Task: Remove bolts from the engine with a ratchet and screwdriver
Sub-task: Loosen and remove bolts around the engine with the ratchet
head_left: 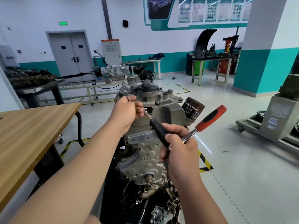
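Observation:
A grey engine (168, 110) stands upright in front of me, with a black oil filter (192, 109) on its right side. My right hand (179, 146) grips a black-handled screwdriver (157, 130) and, in the same fist, a ratchet (208, 118) with a red and black handle that sticks out up and to the right. The screwdriver's thin shaft points up-left to my left hand (127, 110), whose fingertips pinch the shaft near its tip at the engine's upper left face. The tip itself is hidden by my fingers.
A wooden table (32, 126) stands at my left. Loose metal parts (161, 207) lie on a dark tray below the engine. Yellow-black floor tape (204, 160) runs to the right. Workbenches (210, 59), a gearbox on a stand (111, 70) and a grey machine base (275, 120) stand farther off.

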{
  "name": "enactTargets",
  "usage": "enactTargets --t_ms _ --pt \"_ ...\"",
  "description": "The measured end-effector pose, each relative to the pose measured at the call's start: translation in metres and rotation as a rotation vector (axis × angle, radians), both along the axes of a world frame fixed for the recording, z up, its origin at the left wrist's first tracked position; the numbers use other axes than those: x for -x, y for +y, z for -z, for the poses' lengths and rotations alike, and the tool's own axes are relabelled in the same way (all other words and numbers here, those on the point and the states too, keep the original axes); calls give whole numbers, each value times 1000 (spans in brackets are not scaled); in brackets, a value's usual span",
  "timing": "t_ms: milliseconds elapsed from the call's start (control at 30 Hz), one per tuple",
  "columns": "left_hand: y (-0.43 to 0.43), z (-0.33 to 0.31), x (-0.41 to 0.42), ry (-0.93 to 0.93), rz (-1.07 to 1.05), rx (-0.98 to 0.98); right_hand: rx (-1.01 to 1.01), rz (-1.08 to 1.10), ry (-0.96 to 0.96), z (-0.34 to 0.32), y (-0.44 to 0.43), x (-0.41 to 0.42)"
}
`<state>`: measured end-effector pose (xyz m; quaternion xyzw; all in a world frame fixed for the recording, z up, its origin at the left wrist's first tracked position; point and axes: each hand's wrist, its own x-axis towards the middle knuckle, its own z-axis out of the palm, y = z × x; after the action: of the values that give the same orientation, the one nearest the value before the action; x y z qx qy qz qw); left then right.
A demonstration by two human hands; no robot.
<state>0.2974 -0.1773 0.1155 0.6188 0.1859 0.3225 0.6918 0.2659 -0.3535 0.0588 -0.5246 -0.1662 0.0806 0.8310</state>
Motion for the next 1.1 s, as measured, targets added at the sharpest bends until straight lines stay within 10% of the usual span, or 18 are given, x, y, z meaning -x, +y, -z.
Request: enactTargets --t_ms 300,533,1100 --pt "-42 8 -16 127 -19 -172 -95 24 14 5 -51 -34" --pt "-71 40 -19 12 144 771 -20 -48 -6 10 -71 -40" --pt "-82 48 -13 -73 107 821 59 -27 19 25 -95 -40"
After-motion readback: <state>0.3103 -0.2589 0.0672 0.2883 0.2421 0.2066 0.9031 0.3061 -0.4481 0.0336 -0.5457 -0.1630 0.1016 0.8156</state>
